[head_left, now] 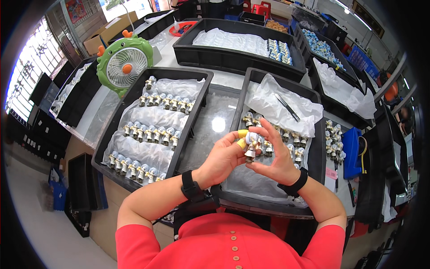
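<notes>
Above a black tray on the right [318, 157], I hold a small figurine [251, 145] with a pale blue-grey head, white and gold body and dark base. My left hand [220, 159] pinches it by the head and side; its thumb and index finger wear yellow finger covers. From the other side my right hand [280, 154] curves around it, thumb near the base and fingers by the head. Similar figurines [299, 139] lie in the tray beneath my hands, partly hidden by them. White wrapping sheet [268, 96] with a black pen [286, 107] covers the tray's far part.
Left of my hands, another black tray [191, 117] holds rows of figurines on white sheets. A green fan [127, 67] stands behind it. Farther back is a large black tray [201, 54] with blue-white pieces. At right are more figurines [333, 141] and a blue bin [353, 154].
</notes>
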A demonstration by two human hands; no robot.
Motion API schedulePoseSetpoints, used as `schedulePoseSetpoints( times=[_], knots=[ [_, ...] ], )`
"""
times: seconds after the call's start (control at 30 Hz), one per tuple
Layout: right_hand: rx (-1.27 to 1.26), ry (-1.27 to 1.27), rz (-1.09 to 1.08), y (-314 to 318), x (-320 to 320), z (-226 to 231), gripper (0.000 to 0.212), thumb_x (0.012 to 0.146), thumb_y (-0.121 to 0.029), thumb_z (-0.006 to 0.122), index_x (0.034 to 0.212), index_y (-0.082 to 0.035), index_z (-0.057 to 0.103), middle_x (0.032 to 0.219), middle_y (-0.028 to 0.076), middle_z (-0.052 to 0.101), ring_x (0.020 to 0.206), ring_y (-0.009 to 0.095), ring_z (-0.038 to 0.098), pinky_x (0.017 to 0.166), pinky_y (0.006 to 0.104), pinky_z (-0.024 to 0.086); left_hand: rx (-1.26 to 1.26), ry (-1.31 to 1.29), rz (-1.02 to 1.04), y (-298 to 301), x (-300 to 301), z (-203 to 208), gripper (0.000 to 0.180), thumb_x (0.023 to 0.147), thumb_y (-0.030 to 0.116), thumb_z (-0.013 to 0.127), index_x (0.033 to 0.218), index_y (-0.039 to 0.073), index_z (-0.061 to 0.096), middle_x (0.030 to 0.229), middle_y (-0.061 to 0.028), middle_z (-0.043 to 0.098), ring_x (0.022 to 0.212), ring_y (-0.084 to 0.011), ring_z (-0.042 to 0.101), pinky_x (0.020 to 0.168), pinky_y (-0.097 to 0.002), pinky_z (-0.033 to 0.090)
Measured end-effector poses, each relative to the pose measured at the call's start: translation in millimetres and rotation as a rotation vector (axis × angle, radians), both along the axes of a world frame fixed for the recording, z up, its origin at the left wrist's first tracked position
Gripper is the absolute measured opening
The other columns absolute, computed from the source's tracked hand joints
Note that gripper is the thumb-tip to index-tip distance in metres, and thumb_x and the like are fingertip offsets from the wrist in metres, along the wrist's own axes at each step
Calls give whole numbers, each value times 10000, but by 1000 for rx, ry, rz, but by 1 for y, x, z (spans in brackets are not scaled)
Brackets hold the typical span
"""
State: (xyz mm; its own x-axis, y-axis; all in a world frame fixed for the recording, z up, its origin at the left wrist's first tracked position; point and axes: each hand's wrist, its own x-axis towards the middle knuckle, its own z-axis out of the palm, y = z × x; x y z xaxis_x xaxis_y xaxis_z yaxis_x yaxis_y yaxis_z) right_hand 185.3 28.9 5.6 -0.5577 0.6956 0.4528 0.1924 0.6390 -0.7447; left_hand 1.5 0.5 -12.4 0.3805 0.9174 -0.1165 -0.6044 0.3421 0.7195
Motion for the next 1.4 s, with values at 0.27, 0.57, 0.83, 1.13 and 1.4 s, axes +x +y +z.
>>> schedulePoseSetpoints(
  times=[0.27,0.57,0.83,1.13,1.4],
  knots=[
    [61,-21,21,-8,-8,-2,937,616,-40,776,1420,-72,297,1254,132,529,1164,301,450,930,367,460,70,-29,-130,-1,9,6,579,987,542,233,1306,93,415,1187,-60,534,1052,-179,551,860,-335,462],
    [85,-135,-90,-9,-4,-2,768,609,-187,820,1287,-53,484,1141,108,568,1153,284,434,940,386,380,-15,-51,-178,-1,10,4,603,972,573,229,1323,113,400,1160,-78,538,1033,-202,566,843,-353,487],
    [197,-183,-145,-3,0,4,763,585,-260,849,1246,-48,533,1080,105,582,1137,276,447,941,379,376,6,-95,-181,1,7,-1,633,971,558,244,1327,53,382,1216,-116,530,1101,-266,561,916,-400,479],
    [84,-128,-68,-1,0,7,769,610,-185,844,1291,-64,508,1183,81,566,1143,261,449,939,348,421,-40,-181,-113,2,2,-4,345,996,182,302,1287,35,414,1227,-108,522,1159,-259,523,937,-407,463],
    [103,-124,-8,5,3,6,794,626,-173,839,1328,-104,475,1298,61,522,1211,275,428,1012,370,377,46,-98,-38,0,2,-1,360,972,169,491,1303,49,416,1220,-81,535,1125,-214,554,868,-329,495]
  ],
)
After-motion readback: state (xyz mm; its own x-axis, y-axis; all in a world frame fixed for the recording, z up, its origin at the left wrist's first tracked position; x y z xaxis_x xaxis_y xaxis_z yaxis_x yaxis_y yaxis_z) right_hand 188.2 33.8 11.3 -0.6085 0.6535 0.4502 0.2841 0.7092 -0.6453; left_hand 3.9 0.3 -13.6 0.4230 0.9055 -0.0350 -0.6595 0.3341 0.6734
